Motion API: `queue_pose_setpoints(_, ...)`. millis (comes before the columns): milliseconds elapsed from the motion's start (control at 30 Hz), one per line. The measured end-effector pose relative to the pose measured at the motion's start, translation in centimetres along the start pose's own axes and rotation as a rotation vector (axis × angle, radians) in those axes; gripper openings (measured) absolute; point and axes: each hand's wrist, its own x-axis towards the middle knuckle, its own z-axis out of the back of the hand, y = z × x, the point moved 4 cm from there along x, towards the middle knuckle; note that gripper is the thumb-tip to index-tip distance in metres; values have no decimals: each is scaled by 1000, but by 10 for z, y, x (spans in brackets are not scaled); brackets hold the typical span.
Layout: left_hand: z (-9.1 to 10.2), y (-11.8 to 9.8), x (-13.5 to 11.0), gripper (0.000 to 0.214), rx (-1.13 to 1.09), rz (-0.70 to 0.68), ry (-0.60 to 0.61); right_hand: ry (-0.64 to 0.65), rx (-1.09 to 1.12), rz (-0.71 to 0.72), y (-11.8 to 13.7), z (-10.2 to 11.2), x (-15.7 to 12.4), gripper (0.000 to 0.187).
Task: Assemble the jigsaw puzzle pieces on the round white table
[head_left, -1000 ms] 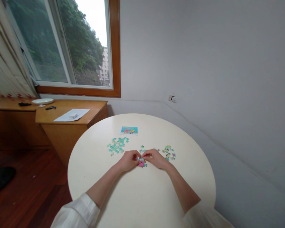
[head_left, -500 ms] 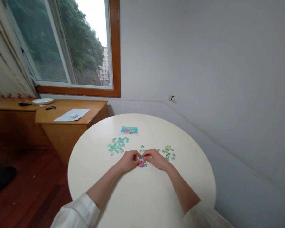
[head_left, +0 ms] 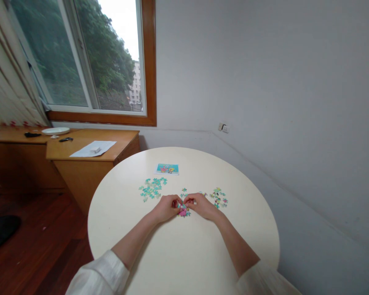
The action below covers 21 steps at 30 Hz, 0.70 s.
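Observation:
In the middle of the round white table (head_left: 178, 254), my left hand (head_left: 168, 205) and my right hand (head_left: 200, 205) meet over a small cluster of joined jigsaw puzzle pieces (head_left: 183, 213), mostly pink with teal edges. Both hands have their fingers pinched at the cluster's upper part, and the fingertips cover some of it. Just beyond my hands lie a few loose puzzle pieces (head_left: 183, 190). To the left is a pile of teal puzzle pieces (head_left: 152, 188); a multicoloured pile of puzzle pieces (head_left: 218, 197) lies right of my right hand.
A picture card (head_left: 167, 169) with cartoon figures lies toward the table's far side. Left of the table stands a wooden desk (head_left: 126, 145) bearing a paper sheet (head_left: 106, 146), a small white block (head_left: 95, 150) and a white plate (head_left: 55, 131). A wall borders the table's far and right sides.
My hands stay almost in place over the pink cluster, with only a slight shift of the fingertips. The piles and the card have not moved.

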Motion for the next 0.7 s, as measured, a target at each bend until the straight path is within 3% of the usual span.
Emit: queue_pose_setpoints(700,1,-3,0,16,1,18,2,-47,-46,-58,5,3,0,14)
